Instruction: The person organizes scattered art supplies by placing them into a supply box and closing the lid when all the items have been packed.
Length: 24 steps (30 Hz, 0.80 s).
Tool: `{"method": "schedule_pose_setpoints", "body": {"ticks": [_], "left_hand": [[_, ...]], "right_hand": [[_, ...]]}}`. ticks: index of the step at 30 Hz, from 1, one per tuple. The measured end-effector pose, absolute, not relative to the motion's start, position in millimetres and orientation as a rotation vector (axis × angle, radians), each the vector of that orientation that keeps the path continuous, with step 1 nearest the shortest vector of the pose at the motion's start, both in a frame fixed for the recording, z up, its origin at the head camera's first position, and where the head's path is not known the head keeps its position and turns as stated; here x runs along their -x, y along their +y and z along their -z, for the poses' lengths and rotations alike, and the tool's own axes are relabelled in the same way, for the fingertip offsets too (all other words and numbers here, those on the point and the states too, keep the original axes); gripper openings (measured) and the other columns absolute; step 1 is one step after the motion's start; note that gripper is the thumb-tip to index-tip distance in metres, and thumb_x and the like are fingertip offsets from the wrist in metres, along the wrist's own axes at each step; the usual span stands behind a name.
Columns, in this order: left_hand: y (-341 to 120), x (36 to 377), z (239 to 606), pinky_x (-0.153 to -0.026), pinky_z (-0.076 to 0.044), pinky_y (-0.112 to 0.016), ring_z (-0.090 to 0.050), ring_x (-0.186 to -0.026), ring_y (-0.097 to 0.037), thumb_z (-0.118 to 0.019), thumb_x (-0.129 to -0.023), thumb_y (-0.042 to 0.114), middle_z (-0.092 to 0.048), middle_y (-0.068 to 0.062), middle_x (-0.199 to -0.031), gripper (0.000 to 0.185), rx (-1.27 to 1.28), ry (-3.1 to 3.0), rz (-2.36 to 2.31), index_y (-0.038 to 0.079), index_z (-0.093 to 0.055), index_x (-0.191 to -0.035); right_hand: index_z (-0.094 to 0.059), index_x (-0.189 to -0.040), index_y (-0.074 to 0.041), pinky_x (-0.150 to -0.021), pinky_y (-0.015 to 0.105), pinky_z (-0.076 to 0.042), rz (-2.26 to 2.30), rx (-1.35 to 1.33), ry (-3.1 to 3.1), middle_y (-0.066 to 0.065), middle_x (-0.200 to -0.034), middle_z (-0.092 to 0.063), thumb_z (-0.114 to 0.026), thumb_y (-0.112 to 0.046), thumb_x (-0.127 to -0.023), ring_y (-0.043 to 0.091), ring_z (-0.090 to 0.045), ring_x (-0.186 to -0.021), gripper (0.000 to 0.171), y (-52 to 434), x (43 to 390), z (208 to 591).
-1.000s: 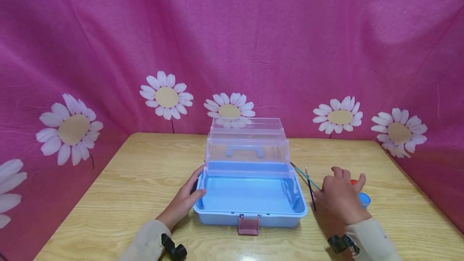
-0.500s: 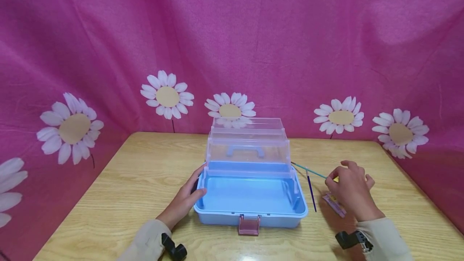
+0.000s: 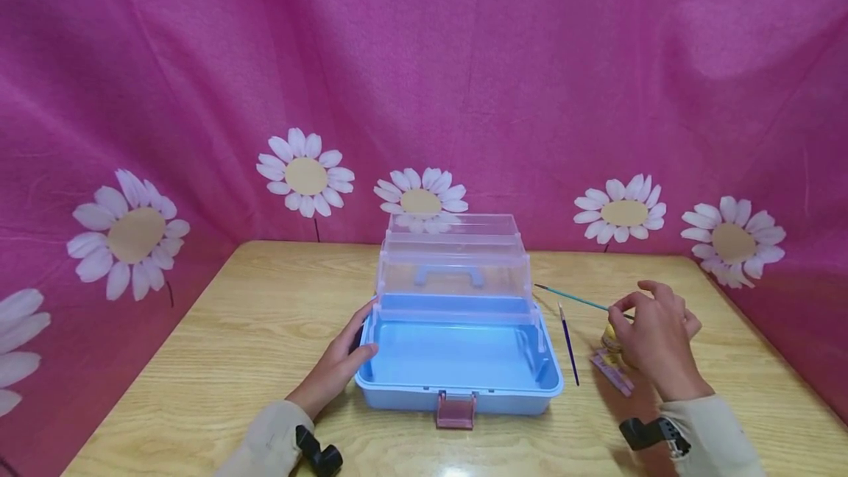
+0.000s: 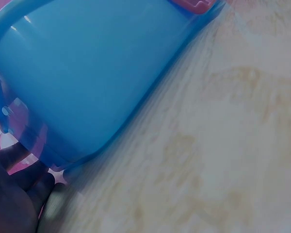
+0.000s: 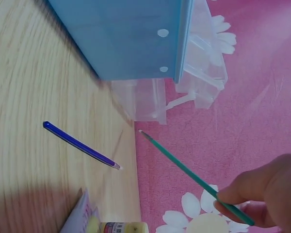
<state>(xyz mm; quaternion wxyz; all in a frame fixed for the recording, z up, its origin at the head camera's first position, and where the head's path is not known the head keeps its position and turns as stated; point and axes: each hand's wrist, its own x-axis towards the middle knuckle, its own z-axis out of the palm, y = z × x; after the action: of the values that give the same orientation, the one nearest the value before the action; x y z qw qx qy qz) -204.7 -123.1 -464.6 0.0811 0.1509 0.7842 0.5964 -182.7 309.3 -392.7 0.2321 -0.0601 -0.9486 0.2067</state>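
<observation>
In the head view, my left hand (image 3: 338, 359) holds the left side of a blue storage box (image 3: 457, 403), thumb at the rim and fingers along the outer wall. The box's clear tiered trays (image 3: 457, 274) are folded back and its bottom is bare. My right hand (image 3: 659, 348) pinches a teal paintbrush (image 3: 573, 297) near its handle end, bristle tip pointing left toward the box. The right wrist view shows the paintbrush (image 5: 179, 165) raised between thumb and finger. A slim dark-blue stick with a pale tip (image 3: 568, 344) lies on the table between box and right hand.
Beneath the right hand lie a purple packet (image 3: 612, 374) and a small yellow container (image 3: 609, 338), partly covered by the hand. A pink latch (image 3: 456, 412) hangs at the box's front. Behind the table (image 3: 298, 278) hangs a pink flowered cloth (image 3: 497, 94).
My right hand has moved right and lifted the teal paintbrush off the table, uncovering the purple packet and yellow container. Red and blue items seen earlier are now hidden. The left hand stays put.
</observation>
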Motion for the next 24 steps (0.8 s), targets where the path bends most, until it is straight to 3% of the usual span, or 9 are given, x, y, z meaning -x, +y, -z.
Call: {"method": "schedule_pose_setpoints", "body": {"ticks": [16, 24], "left_hand": [[-123, 205, 463, -0.114, -0.017, -0.059, -0.016, -0.146, -0.028, -0.049, -0.1, 0.027, -0.016, 0.004, -0.16, 0.06, -0.467, 2.349, -1.779, 0.043, -0.021, -0.15], [-123, 206, 465, -0.115, -0.015, -0.056, -0.018, -0.146, -0.028, -0.047, -0.1, 0.019, -0.018, 0.003, -0.16, 0.062, -0.482, 2.356, -1.795, 0.041, -0.021, -0.151]], "right_hand": [[-0.066, -0.087, 0.009, -0.087, 0.071, -0.022, -0.582, 0.172, -2.455, 0.033, -0.131, -0.043, -0.061, -0.01, -0.088, 0.055, -0.034, -0.119, 0.019, 317, 183, 383], [-0.065, -0.09, 0.01, -0.086, 0.069, -0.023, -0.708, 0.16, -2.411, 0.032, -0.131, -0.043, -0.061, -0.012, -0.089, 0.054, -0.036, -0.12, 0.022, 321, 182, 382]]}}
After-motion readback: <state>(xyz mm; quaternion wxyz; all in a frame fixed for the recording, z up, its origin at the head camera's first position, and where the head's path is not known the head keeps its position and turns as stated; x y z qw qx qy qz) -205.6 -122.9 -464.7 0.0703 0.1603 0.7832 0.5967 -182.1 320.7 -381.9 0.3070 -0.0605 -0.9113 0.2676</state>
